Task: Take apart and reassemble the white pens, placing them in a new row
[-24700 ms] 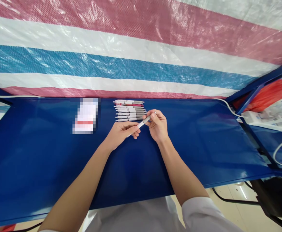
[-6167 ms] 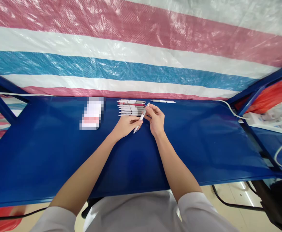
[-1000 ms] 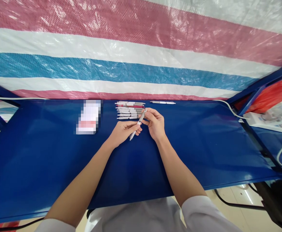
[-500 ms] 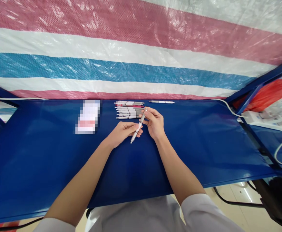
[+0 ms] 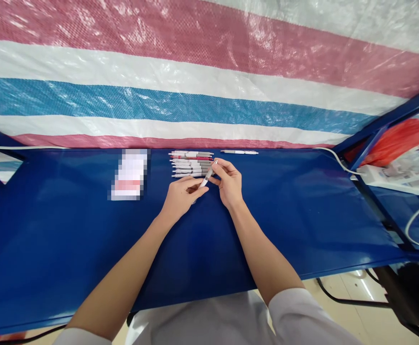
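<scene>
Head view: left hand (image 5: 179, 197) and right hand (image 5: 228, 181) are pinching a white retractable pen (image 5: 208, 175) between them, light, stiff, slick-barrelled, likely best gripped mid-barrel.

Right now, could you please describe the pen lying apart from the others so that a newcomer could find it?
Follow the blue table to its far edge under the striped tarp. Right of the row of pens lies the lone pen, alone, touching nothing.
</scene>
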The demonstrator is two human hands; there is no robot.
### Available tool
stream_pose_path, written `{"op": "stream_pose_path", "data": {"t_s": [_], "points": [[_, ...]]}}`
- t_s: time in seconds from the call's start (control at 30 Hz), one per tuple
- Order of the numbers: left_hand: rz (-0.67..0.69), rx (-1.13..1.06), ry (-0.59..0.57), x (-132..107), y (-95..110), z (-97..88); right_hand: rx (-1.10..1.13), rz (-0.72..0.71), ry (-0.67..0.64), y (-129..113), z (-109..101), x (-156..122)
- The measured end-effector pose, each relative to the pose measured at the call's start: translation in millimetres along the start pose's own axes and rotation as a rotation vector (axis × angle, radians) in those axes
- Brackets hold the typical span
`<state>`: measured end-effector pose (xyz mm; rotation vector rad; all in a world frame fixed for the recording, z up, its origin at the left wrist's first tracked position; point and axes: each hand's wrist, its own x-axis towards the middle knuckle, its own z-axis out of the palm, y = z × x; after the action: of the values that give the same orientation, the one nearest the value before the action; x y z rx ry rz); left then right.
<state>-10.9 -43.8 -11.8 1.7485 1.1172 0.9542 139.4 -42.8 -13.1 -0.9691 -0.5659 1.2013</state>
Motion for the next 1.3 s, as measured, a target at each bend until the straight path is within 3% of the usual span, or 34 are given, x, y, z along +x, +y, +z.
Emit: {"op": "stream_pose_path", "data": {"t_s": [0.13, 0.3, 0.43, 0.53, 0.77, 0.97, 1.1, 1.3], "points": [[-0.023, 0.033, -0.007, -1, 1, -3.0, 0.000, -0.015, -0.006, 0, -1, 0], [-0.269, -0.262, -0.249, 0, 3, -9.2, 0.038, 0.037, -0.027, -3, -1, 0], [-0.319, -0.415, -0.346, 1, 3, -10.9, 0.091, 0.049, -0.098, -6, -2, -1], [-0.296, -0.385, -0.307, 1, 4, -10.2, 0.082, 0.046, -0.118, -6, -2, -2], [-0.198, -0.192, -0.097, -1, 6, -5.8, 0.036, 0.012, -0.078, -2, -4, -1], [-0.132, -0.155, -0.025, -3, 6, -2.2, 0.022, 0.000, -0.029, 0, -5, 0], [-0.149, -0.129, -0.067, -2, 6, -4.5, 0.004, -0.002, -0.014, 0, -4, 1], [-0.258, -0.304, -0.268, 0, 9, -11.7, 0.040, 0.037, -0.013, -4, -3, 1]]}}
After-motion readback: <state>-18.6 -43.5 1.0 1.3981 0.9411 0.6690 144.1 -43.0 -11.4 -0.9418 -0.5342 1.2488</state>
